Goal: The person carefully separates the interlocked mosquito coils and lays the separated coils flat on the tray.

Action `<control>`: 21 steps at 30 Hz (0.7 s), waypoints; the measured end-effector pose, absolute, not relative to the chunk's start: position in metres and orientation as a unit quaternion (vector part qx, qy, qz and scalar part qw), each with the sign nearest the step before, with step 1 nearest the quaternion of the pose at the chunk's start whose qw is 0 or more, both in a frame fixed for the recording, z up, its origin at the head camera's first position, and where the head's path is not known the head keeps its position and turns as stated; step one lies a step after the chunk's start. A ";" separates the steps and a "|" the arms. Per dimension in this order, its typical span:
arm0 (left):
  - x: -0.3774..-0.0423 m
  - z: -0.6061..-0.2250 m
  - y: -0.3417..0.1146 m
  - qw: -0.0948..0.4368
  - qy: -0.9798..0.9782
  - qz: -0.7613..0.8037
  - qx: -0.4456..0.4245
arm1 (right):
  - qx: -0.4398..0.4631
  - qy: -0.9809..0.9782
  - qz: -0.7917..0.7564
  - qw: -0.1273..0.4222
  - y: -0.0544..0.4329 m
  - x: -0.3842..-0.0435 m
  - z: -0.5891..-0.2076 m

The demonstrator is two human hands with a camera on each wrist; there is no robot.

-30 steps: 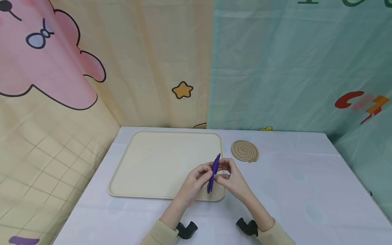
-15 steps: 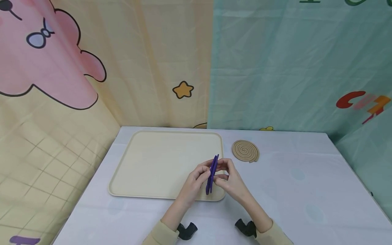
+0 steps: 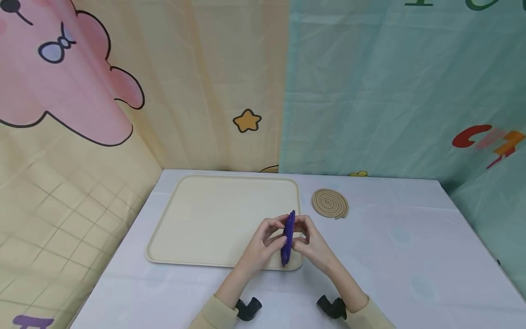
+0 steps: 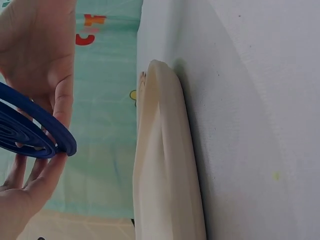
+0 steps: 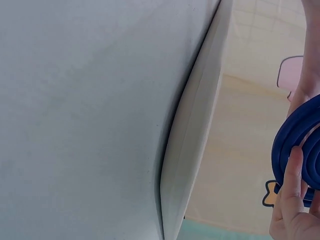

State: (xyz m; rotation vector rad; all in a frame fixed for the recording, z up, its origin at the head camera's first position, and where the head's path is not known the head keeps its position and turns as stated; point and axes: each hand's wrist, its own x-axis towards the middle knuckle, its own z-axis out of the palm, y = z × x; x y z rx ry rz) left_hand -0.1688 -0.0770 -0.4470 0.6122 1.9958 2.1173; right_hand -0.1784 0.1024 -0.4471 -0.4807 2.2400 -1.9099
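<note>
In the head view, the blue coil (image 3: 288, 237) sits between the two hands, turned on edge, its long axis running from near to far with a slight lean to the right. It is over the near right corner of the tray (image 3: 213, 228), and neither hand is plainly nearer: left hand (image 3: 263, 240) at one side, right hand (image 3: 311, 240) at the other. Each grip is clamped on the coil, thumb and fingers bent. A tan coil (image 3: 330, 203) lies flat on the bench (image 3: 386, 256), just beside the tray. In the left wrist view, the coil is apart from the tray, with fingertips at its rim. In the right wrist view, a finger lies against the spiral face; how far the others wrap round is hard to tell
</note>
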 end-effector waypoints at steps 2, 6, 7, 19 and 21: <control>-0.169 -0.446 -0.077 0.075 0.673 0.707 0.203 | -0.165 0.745 -0.641 0.082 0.103 -0.178 -0.448; -0.168 -0.445 -0.076 0.067 0.686 0.702 0.180 | -0.164 0.740 -0.646 0.086 0.103 -0.178 -0.449; -0.168 -0.445 -0.075 0.066 0.690 0.700 0.173 | -0.163 0.740 -0.647 0.084 0.103 -0.177 -0.449; -0.169 -0.449 -0.074 0.054 0.720 0.673 0.160 | -0.138 0.749 -0.643 0.079 0.100 -0.176 -0.443; -0.170 -0.449 -0.075 0.049 0.710 0.681 0.173 | -0.134 0.752 -0.640 0.087 0.101 -0.175 -0.440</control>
